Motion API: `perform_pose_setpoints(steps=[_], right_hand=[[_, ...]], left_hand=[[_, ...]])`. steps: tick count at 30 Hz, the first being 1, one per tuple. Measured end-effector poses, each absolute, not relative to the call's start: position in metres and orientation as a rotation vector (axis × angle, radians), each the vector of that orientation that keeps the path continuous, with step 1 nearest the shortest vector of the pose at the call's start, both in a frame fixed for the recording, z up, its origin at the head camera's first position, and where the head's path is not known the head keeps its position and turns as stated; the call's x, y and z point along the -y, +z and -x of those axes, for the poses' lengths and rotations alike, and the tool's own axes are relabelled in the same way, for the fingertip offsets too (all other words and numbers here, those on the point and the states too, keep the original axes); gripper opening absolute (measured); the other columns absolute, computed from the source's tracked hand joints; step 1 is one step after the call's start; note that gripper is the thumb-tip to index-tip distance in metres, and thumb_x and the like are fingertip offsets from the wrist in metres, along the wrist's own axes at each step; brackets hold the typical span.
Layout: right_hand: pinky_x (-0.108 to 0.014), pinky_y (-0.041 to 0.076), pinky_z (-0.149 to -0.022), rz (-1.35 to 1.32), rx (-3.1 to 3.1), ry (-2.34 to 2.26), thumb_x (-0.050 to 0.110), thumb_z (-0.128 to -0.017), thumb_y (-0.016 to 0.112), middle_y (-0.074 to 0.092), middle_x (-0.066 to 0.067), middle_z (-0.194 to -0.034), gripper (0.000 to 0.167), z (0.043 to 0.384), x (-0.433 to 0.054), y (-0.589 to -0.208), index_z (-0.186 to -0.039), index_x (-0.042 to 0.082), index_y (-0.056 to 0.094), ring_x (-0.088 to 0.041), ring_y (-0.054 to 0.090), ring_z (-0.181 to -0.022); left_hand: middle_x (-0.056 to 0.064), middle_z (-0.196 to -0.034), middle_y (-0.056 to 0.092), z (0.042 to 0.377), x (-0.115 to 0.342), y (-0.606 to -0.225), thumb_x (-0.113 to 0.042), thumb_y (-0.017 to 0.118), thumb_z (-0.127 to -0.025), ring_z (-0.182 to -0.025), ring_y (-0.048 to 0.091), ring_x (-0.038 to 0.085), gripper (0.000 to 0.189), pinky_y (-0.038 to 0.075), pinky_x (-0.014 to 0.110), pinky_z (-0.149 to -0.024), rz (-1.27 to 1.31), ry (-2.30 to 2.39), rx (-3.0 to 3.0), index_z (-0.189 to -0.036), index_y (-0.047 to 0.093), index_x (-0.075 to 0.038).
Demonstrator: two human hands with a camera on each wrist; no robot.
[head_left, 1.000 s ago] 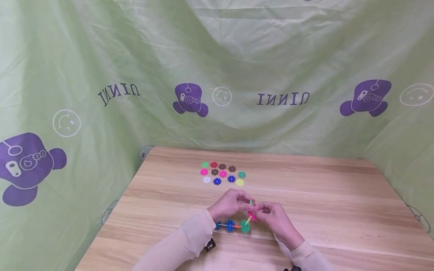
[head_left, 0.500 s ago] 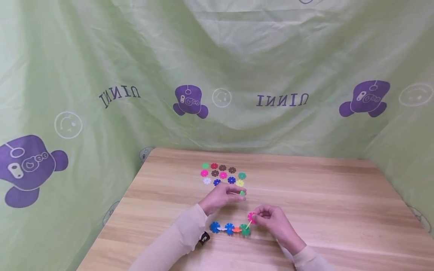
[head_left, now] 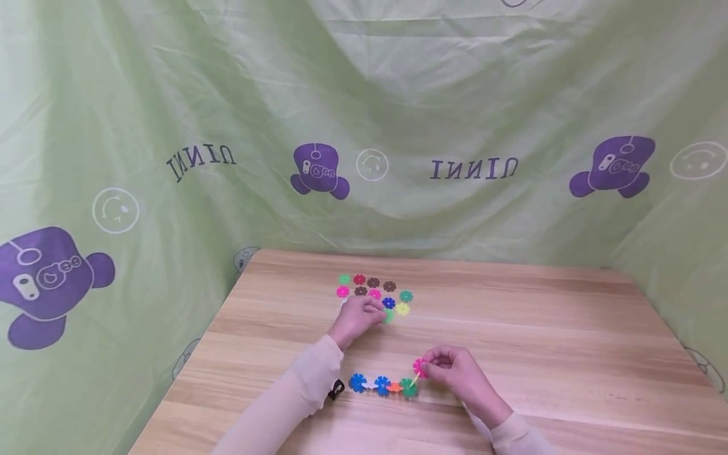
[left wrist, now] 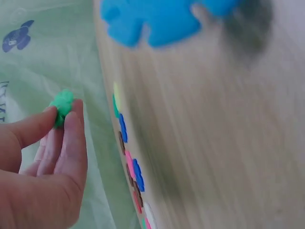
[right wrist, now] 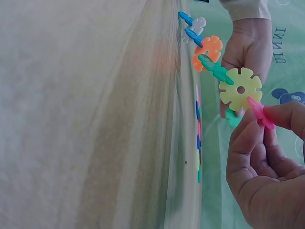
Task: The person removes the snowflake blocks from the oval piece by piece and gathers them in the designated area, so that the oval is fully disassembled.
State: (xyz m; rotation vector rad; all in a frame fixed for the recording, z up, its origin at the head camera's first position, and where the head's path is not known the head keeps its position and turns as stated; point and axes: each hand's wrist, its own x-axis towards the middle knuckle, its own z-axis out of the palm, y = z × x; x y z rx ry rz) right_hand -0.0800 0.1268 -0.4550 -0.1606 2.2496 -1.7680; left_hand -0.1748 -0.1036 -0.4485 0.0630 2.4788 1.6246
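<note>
My right hand pinches a pink notched plastic disc between thumb and fingers. This disc ends a chain of interlocking flower-shaped discs. From it the chain runs left through a yellow disc, a green one, an orange one, a blue one, a white one and another blue one. Farther back, my left hand holds a single light green disc by thumb and fingertips, apart from the chain. In the head view that hand partly covers the loose discs behind it.
Loose discs lie in rough rows at the back of the wooden table, among them a brown one, a teal one and a pale yellow one. A green printed curtain hangs around the table.
My left hand has drawn away from the pink disc, back and to the left, carrying the light green disc. My right hand keeps its pinch; the chain's left end has swung slightly.
</note>
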Motion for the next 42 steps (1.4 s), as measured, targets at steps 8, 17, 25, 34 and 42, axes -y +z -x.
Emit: perform_pose_setpoints(steps=[8,17,25,34,42], right_hand=[[-0.025,0.057,-0.070,0.188,-2.237,-1.771,0.008,-0.086,0.072,0.073,-0.012,-0.094,0.020,0.080,-0.126,-0.454,-0.098,-0.006,0.065,-0.017,0.067,-0.082],[-0.026,0.057,-0.069,0.208,-2.242,-1.757,0.009,-0.087,0.071,0.072,-0.010,-0.093,0.019,0.080,-0.126,-0.452,-0.098,-0.005,0.065,-0.015,0.066,-0.081],[-0.027,0.057,-0.070,0.233,-2.229,-1.770,0.009,-0.087,0.072,0.072,-0.011,-0.092,0.020,0.079,-0.127,-0.453,-0.098,-0.006,0.065,-0.015,0.067,-0.082],[-0.026,0.057,-0.071,0.206,-2.242,-1.754,0.010,-0.088,0.071,0.072,-0.010,-0.094,0.020,0.079,-0.128,-0.452,-0.098,-0.005,0.065,-0.015,0.067,-0.082],[-0.027,0.057,-0.073,0.187,-2.255,-1.750,0.013,-0.087,0.073,0.073,-0.010,-0.094,0.021,0.080,-0.128,-0.453,-0.099,-0.004,0.066,-0.018,0.069,-0.085]], left_hand=[[0.009,-0.099,0.075,0.193,0.109,-0.451,-0.015,0.077,-0.085,-0.085,0.070,0.018,0.019,0.059,0.032,-0.079,-0.010,1.521,-2.635,-0.102,0.075,-0.008],[0.013,-0.105,0.073,0.204,0.113,-0.457,-0.008,0.077,-0.082,-0.097,0.069,0.025,0.020,0.059,0.035,-0.086,-0.021,1.439,-2.674,-0.101,0.075,-0.004],[0.009,-0.089,0.073,0.203,0.112,-0.459,-0.006,0.077,-0.081,-0.074,0.067,0.014,0.013,0.059,0.028,-0.072,-0.016,1.363,-2.717,-0.094,0.075,-0.003],[0.012,-0.089,0.074,0.200,0.111,-0.457,-0.010,0.075,-0.086,-0.073,0.068,0.016,0.016,0.059,0.029,-0.071,-0.073,1.320,-2.744,-0.099,0.074,-0.001],[0.003,-0.101,0.073,0.178,0.102,-0.445,-0.021,0.074,-0.088,-0.092,0.066,0.016,0.023,0.057,0.036,-0.086,-0.282,1.271,-2.574,-0.108,0.073,-0.011]])
